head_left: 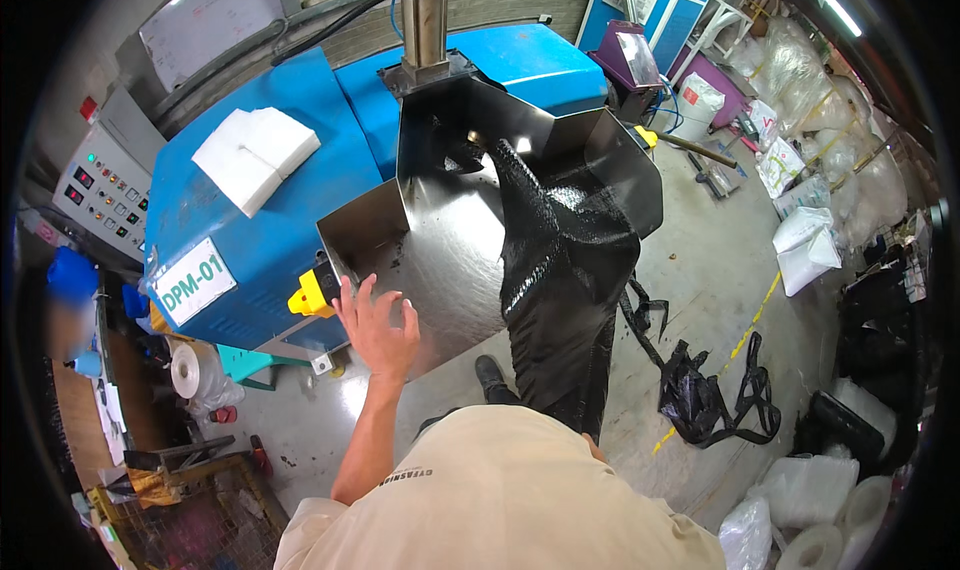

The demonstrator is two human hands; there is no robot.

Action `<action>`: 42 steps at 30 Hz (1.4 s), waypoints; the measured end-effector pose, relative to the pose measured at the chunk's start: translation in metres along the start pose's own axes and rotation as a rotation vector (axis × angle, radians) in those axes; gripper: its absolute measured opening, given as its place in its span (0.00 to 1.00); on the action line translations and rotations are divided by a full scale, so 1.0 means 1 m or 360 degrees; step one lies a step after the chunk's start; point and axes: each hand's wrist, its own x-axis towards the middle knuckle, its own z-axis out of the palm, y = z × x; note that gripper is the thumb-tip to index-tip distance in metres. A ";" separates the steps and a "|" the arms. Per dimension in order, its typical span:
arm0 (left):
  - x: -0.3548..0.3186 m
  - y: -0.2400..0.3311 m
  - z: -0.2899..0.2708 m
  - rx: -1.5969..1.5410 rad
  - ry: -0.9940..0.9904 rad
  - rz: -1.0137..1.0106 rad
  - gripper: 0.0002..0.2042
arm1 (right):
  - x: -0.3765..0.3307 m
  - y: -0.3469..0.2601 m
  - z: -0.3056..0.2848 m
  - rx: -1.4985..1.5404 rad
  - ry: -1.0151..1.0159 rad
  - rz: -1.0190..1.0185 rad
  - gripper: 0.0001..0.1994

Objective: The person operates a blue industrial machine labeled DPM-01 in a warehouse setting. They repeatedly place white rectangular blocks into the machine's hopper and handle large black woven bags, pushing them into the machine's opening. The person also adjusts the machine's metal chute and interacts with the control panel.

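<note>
My left hand (377,332) is raised with its fingers spread and nothing in it. It is near the front left edge of a shiny metal tray (445,300), beside a yellow switch box (313,295); whether it touches either is not clear. A long sheet of glossy black plastic film (560,270) lies on the tray's right part. It runs from the dark opening at the back and hangs down over the front edge toward my body. My right hand does not show; only a sliver of skin appears at the right side of my shirt.
The tray juts from a blue machine (260,155) with a stack of white sheets (255,155) on top. A control panel (105,185) stands at the left. Black plastic scraps (700,395) lie on the floor at right; clear plastic bags (800,80) are piled beyond.
</note>
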 end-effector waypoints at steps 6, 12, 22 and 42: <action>-0.008 -0.019 0.000 -0.0174 -0.0101 0.0210 0.07 | -0.049 -0.018 0.056 0.0728 0.0051 0.0168 0.10; -0.005 -0.023 -0.005 -0.0216 -0.0129 0.0264 0.06 | -0.109 -0.004 0.092 0.0754 0.0131 0.0271 0.08; 0.010 -0.043 -0.009 0.0069 -0.0650 0.0398 0.09 | -0.158 0.110 0.149 0.0226 0.0119 0.0095 0.07; 0.017 -0.062 0.018 0.0419 -0.0963 0.0656 0.12 | -0.224 0.215 0.144 0.1084 0.0316 0.0305 0.11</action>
